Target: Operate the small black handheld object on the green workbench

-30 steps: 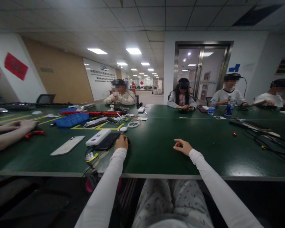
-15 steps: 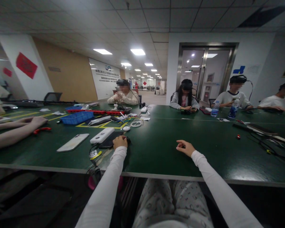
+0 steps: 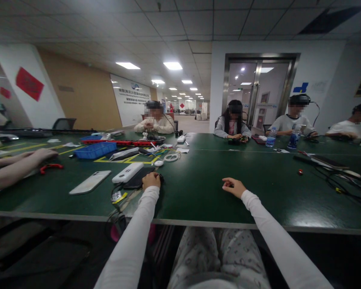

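Observation:
My left hand (image 3: 151,181) rests at the right edge of a flat black pad (image 3: 138,178), its fingers curled down. A small dark object (image 3: 161,178) shows just beyond its knuckles; its kind is hard to make out. Beside the pad lies a white power bank (image 3: 128,172), with a white phone (image 3: 90,182) further left. Over the green tabletop (image 3: 195,176), my right hand (image 3: 234,187) is loosely bent, with thumb and forefinger apart and nothing visible in it.
A blue tray (image 3: 95,150), loose wires (image 3: 156,153) and a coiled white cable (image 3: 171,157) lie further back. Another person's arms (image 3: 24,162) reach in from the left, near a red-handled tool (image 3: 51,168). Black cables (image 3: 343,182) lie right. Several people sit opposite, near bottles (image 3: 271,138).
The view has shifted slightly, so the surroundings sit a little further left. Both my hands keep nearly the same pose. The person's arms at the left have moved slightly.

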Action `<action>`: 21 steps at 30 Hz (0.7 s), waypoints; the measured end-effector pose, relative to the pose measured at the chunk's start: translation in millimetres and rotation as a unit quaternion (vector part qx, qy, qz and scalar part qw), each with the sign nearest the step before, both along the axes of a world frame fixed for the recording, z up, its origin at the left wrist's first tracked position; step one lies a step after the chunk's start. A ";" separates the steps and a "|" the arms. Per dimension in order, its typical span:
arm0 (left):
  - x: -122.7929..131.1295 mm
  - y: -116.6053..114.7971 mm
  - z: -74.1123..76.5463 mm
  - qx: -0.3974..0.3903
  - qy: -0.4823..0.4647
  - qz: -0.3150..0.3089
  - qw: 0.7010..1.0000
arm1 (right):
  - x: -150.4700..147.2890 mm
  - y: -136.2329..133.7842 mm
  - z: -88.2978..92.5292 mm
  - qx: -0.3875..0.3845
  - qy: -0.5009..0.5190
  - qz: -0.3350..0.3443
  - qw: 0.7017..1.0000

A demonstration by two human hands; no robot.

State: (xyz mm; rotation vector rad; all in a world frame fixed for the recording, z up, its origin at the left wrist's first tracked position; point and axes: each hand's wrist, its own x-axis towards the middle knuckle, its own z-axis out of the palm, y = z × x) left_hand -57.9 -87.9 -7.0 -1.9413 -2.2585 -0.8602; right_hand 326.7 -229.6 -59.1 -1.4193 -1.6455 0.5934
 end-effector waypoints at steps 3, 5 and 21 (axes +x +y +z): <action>1.2 -2.3 1.5 -0.002 0.004 -0.006 1.000 | 0.4 0.9 -0.5 0.001 -0.003 0.002 1.000; 1.8 -4.0 2.2 -0.002 0.002 -0.007 1.000 | 1.0 1.5 -0.9 -0.005 -0.003 0.001 1.000; -1.3 5.9 -5.3 -0.012 0.008 -0.012 1.000 | 3.5 2.4 -1.5 -0.021 -0.010 0.008 1.000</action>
